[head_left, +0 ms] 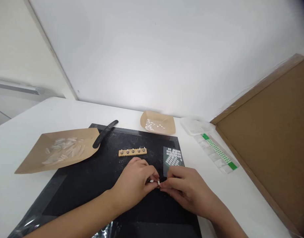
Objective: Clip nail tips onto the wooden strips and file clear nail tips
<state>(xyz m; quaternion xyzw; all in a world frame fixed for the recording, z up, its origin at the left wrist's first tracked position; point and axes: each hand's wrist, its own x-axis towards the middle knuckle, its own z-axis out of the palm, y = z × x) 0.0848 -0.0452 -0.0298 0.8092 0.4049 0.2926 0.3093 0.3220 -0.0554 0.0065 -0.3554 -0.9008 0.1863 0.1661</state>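
Over the black mat, my left hand (135, 180) is closed, thumb and fingers pinching something mostly hidden. Small white tips (159, 182) show between my two hands. My right hand (189, 188) is pinched beside them, its fingertips meeting at one white tip. Just beyond my left hand lies a wooden strip (130, 152) with a row of small metal stands, each topped with a white bit. A clear sheet of white oval stickers (172, 157) lies beyond my right hand.
A brown paper tray (30, 158) at left holds clear nail tips. A black curved nail file (105, 134) rests against its edge. Another paper tray (168, 123) at the back holds small white pieces. A translucent tray (195, 125) and green-striped plastic packet (217, 151) lie right, near a brown panel (271, 132).
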